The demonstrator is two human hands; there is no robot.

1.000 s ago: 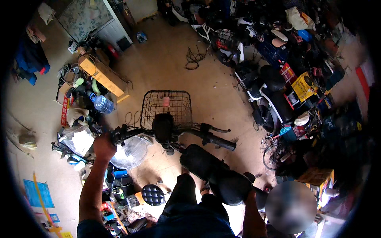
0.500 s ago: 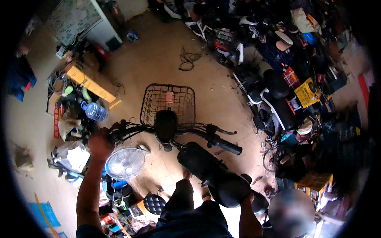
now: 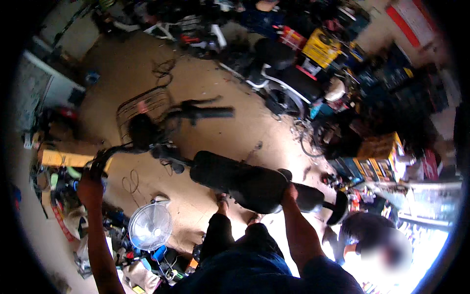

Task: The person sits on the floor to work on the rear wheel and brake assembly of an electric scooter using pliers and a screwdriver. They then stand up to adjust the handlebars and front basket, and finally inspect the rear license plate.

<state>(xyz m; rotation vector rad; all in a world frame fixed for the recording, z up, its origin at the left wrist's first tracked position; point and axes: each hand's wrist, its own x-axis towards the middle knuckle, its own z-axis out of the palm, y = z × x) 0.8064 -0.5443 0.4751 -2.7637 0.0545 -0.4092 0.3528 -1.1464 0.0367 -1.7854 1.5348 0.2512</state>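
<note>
A black electric bike [image 3: 220,171] stands in front of me, its front toward the left and its long black seat [image 3: 235,179] running to the right. My left hand [image 3: 90,188] is closed around the left handlebar grip. My right hand [image 3: 290,192] holds the rear part of the seat, its fingers partly hidden. The right grip [image 3: 215,113] with its brake lever is free. A black wire basket [image 3: 159,100] sits ahead of the handlebar, blurred by motion. My legs stand beside the bike's near side.
A round fan [image 3: 150,227] stands among clutter at the near left, by a long yellow carton [image 3: 73,158]. Parked scooters [image 3: 289,78] and boxes [image 3: 377,152] line the far and right sides. Another person [image 3: 369,232] is at the lower right. A coiled cable [image 3: 163,71] lies on the floor.
My view has turned to the right, and the bike now lies more crosswise in it, with the basket and handlebar farther left. Both hands keep hold. The other person shows more fully.
</note>
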